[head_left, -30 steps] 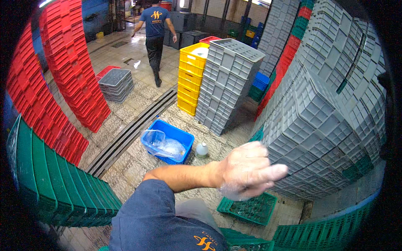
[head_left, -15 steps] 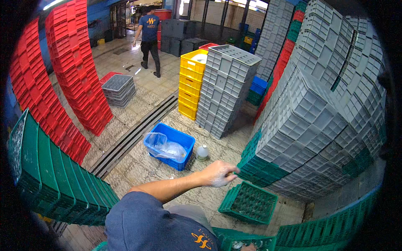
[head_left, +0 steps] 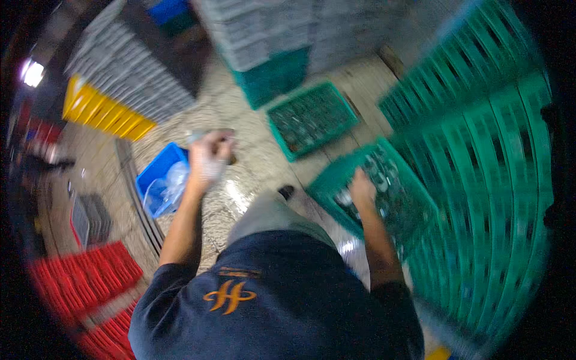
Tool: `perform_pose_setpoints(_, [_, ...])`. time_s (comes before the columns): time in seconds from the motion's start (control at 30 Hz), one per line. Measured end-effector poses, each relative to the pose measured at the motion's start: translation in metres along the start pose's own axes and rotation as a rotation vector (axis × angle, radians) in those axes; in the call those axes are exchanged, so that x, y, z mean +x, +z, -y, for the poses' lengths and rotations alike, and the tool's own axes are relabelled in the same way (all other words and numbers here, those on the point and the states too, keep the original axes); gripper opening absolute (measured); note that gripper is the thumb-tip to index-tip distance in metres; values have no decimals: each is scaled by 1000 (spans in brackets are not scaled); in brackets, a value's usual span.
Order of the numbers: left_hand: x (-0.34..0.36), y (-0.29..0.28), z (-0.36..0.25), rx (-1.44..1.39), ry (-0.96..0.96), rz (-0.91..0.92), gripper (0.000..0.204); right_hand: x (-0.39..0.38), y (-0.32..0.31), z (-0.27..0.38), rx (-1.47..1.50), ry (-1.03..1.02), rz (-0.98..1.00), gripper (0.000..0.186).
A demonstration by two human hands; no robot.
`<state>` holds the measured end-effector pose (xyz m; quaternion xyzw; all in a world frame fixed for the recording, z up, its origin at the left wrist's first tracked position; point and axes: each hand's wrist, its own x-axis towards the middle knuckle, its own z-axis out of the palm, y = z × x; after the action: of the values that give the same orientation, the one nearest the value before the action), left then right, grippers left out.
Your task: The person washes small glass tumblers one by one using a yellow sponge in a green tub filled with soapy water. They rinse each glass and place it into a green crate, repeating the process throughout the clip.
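The right hand (head_left: 363, 191) is positioned over a rectangular green plastic crate (head_left: 431, 207) to the person's front right. Its fingers point down among clear, shiny, glass-like pieces (head_left: 384, 168) inside the crate. The fingers appear curled; whether they pinch a piece cannot be told, owing to blur. The crate sits directly beneath this hand, which is the nearer of the two. Its long axis appears to run from upper left to lower right, though the forearm hides part of the outline.

The left hand (head_left: 210, 155) is raised at the front left, well apart from the crate, with fingers bent inward. Whether it grips anything cannot be established. Just beside it is a blue plastic tub (head_left: 157, 163) containing a crumpled clear plastic bag (head_left: 174, 183).

The floor (head_left: 243, 129) is pale, rough stone tile, with glare suggesting wetness. A second green plastic crate (head_left: 345, 101), with dark, unclear contents, rests near the first, farther from the person. Tall stacked green slatted crates (head_left: 498, 180) border the right side; yellow stacked crates (head_left: 108, 113) and red stacked crates (head_left: 90, 273) occupy the left.
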<state>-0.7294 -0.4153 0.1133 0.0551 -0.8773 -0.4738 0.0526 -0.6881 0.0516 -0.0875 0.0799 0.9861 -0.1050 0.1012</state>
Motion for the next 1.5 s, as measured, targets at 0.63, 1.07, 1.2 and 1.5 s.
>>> perform_pose_setpoints(0.63, [88,161,-30,-292,-3,514,17,17,-40,-3,-106,96,217,42])
perform_pose_setpoints(1.07, [22,265,-36,-790,-838,981,40,-91,-88,-55,1289,592,-82,58])
perform_pose_setpoints(1.2, [-38,288,-80,-658,-452,1079,45,-174,-99,-38,1737,469,-315,60])
perform_pose_setpoints(1.5, [-256,247,-181,-534,667,1545,33,-410,-57,15,2358,528,-1073,36])
